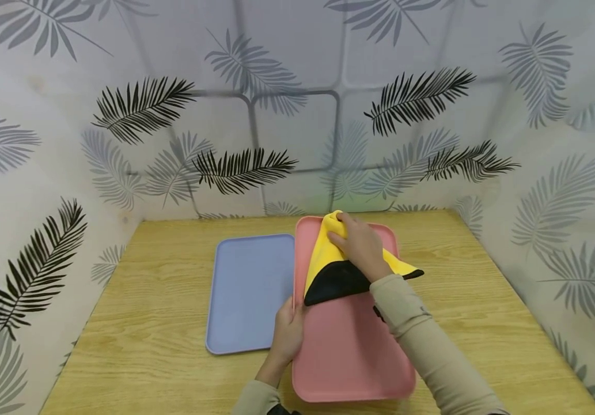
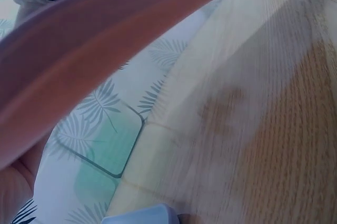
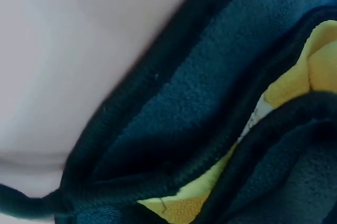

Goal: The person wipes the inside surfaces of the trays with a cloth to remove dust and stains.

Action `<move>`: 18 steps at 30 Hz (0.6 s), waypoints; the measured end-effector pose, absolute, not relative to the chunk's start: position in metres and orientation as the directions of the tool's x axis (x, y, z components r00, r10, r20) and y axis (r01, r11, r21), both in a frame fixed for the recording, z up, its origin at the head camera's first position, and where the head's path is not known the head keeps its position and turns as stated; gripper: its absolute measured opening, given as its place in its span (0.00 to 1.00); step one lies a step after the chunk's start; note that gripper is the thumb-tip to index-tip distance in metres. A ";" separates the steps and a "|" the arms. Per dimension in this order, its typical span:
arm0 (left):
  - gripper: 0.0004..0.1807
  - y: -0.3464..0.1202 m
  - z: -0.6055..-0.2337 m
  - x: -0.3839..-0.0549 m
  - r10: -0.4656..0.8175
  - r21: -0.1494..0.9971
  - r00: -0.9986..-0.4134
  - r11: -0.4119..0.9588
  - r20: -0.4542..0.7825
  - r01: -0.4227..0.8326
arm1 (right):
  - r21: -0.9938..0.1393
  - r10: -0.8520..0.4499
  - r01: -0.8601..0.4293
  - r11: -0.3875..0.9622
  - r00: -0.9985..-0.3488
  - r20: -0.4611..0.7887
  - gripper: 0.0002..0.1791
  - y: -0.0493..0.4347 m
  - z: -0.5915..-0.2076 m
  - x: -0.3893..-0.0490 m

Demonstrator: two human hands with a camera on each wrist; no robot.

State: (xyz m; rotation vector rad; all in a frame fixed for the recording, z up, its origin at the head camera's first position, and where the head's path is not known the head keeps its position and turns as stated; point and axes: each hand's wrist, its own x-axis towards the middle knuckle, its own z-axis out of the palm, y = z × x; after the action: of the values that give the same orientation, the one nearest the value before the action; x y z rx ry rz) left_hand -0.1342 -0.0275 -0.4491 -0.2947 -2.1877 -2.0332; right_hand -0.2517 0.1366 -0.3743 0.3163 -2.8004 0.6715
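A pink tray (image 1: 349, 351) is raised above the table, and my left hand (image 1: 288, 331) grips its left long edge. In the left wrist view the underside of the pink tray (image 2: 89, 50) shows, held off the table. Over the tray's far half, my right hand (image 1: 360, 245) holds a bunched yellow and black cloth (image 1: 323, 248). One black-edged corner of the cloth hangs past the tray's right rim. Close up in the right wrist view, folds of the cloth's dark side (image 3: 174, 98) lie against the tray; the right hand is out of that frame.
A blue tray (image 1: 250, 294) lies on the wooden table (image 1: 147, 323), left of the pink one and partly behind it. Leaf-patterned sheeting (image 1: 297, 127) stands around the table's back and sides.
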 end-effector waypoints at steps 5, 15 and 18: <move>0.11 -0.030 -0.463 -0.142 0.022 0.972 -0.974 0.068 0.224 0.225 | -0.423 -0.159 -0.280 0.862 -0.941 0.300 0.26 0.147 -0.377 -0.253; 0.12 -0.037 -0.438 -0.135 0.007 0.982 -0.982 0.026 0.187 0.187 | -0.427 -0.098 -0.191 0.884 -0.968 0.230 0.27 0.171 -0.382 -0.257; 0.12 -0.039 -0.429 -0.132 -0.002 0.983 -0.984 0.034 0.180 0.180 | -0.430 -0.095 -0.180 0.884 -0.973 0.213 0.27 0.176 -0.381 -0.258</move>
State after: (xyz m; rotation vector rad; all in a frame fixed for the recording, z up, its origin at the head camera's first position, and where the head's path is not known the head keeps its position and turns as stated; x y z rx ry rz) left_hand -0.1325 -0.0389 -0.4286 -0.1875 -2.1598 -2.0887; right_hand -0.2578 0.1758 -0.3809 0.2111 -2.8677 0.6813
